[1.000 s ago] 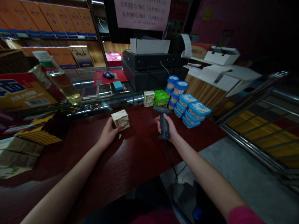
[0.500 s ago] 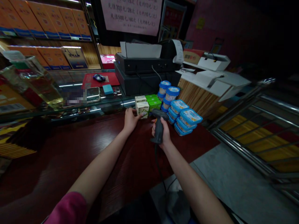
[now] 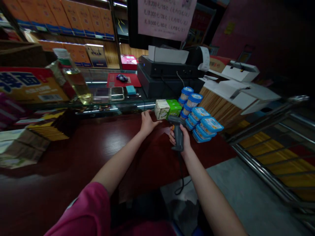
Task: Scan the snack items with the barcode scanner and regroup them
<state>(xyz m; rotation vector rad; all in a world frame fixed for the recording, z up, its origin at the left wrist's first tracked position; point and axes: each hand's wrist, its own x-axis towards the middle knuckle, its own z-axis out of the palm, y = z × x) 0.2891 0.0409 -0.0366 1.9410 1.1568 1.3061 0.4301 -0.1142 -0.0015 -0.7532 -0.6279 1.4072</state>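
My right hand point(image 3: 185, 139) is wrapped around the grip of a dark grey barcode scanner point(image 3: 179, 139), its head pointing toward the small boxes. Beside the pale printed boxes point(image 3: 162, 109), my left hand point(image 3: 147, 124) rests with fingers spread and nothing in it; the thumb reaches toward the boxes' base. Green boxes point(image 3: 174, 107) stand against the pale ones on the right. Round blue-lidded tubs point(image 3: 195, 98) are stacked behind the scanner. Rectangular blue-lidded tubs point(image 3: 211, 124) form stacks to its right.
Dark red tabletop point(image 3: 98, 157) spreads beneath my arms. At left are yellow packets point(image 3: 49, 126), pale cartons point(image 3: 21, 147) and a clear bottle point(image 3: 76, 78). A black cash drawer point(image 3: 167, 82) stands behind. A metal railing point(image 3: 265, 170) runs along the right, and the scanner's cable point(image 3: 182, 177) hangs down.
My view has swung left, bringing the pale cartons at left into sight. My left hand has come off the pale boxes and its fingers have spread. The scanner stays in my right hand.
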